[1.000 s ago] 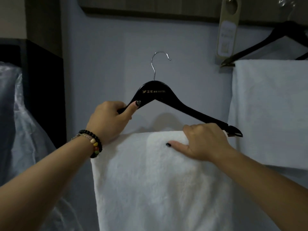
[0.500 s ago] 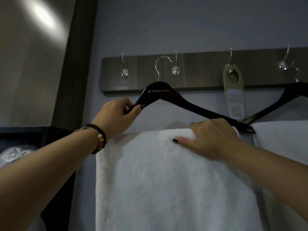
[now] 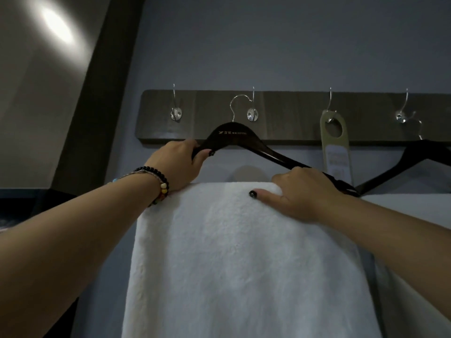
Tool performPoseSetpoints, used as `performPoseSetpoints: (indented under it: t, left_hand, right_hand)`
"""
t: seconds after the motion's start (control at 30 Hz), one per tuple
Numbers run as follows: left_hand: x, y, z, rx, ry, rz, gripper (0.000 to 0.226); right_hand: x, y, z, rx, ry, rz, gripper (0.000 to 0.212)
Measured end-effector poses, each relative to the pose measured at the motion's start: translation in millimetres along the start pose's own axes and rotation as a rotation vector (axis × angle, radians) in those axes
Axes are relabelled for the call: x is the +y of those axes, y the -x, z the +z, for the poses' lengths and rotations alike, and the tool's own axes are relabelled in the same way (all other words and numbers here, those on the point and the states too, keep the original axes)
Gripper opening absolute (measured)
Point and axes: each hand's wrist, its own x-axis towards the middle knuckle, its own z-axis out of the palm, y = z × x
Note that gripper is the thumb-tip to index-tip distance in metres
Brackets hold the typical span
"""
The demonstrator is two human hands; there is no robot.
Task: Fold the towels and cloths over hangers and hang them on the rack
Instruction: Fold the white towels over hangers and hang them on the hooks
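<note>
Both hands' grip curls round a glossy black hanger (image 3: pixel 246 140) draped with fluffy white towel (image 3: pixel 234 259).

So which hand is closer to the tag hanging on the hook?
The right hand. It grips the hanger's end and the towel just beside the door tag; the left hand grips the far side.

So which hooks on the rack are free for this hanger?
The leftmost hook is bare. The second hook, beside the black hanger's wire hook, carries nothing yet. Rightward is crowded: a door tag on the third, another hanger with its towel on the fourth.
</note>
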Motion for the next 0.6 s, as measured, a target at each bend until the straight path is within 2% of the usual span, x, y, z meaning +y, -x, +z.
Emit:
performPoseSetpoints:
  t: [0.03,0.07,0.13,0.17,0.2,0.23,0.3,0.33,0.43,0.6]
  left_hand:
    - [-4.0,0.3,-1.6,0.021,-0.008,0.001,0.039]
    - [-8.7,0.5,-3.2,0.042,-0.02,0.005,0.04]
    - [-17.4,0.4,-8.1,0.077,-0.048,0.011,0.039]
    - [-21.9,0.8,-11.3,0.092,-0.061,0.009,0.038]
    - [-27.1,1.2,-14.3,0.107,-0.071,0.005,0.036]
    - [-31.8,2.1,-18.2,0.125,-0.083,0.002,0.034]
    - [-43.0,3.4,-25.7,0.147,-0.119,-0.011,0.032]
    - [-48.8,4.0,-28.8,0.144,-0.143,-0.023,0.034]
    - [-60.5,3.0,-34.0,0.096,-0.204,-0.083,0.037]
    - [-51.9,-8.7,-25.1,0.083,-0.185,-0.139,0.033]
  right_hand:
    - [-1.2,-1.8,-1.2,0.047,-0.081,-0.005,0.063]
    - [-2.7,-3.4,-2.5,0.168,-0.192,-0.048,0.049]
    - [0.2,-10.9,-2.8,0.507,-0.243,-0.146,0.022]
    - [1.7,-18.2,-2.3,0.573,-0.224,-0.091,0.024]
    - [3.7,-25.6,-1.0,0.536,-0.217,-0.021,0.035]
    - [5.1,-31.9,1.6,0.414,-0.285,0.068,0.04]
    - [1.3,-41.7,8.1,0.088,-0.478,0.194,0.022]
    - [-2.7,-46.7,13.7,-0.008,-0.552,0.203,0.023]
    - [-14.0,-60.2,24.8,-0.005,-0.579,0.18,0.036]
    - [-3.8,-66.3,31.2,0.073,-0.517,0.224,0.036]
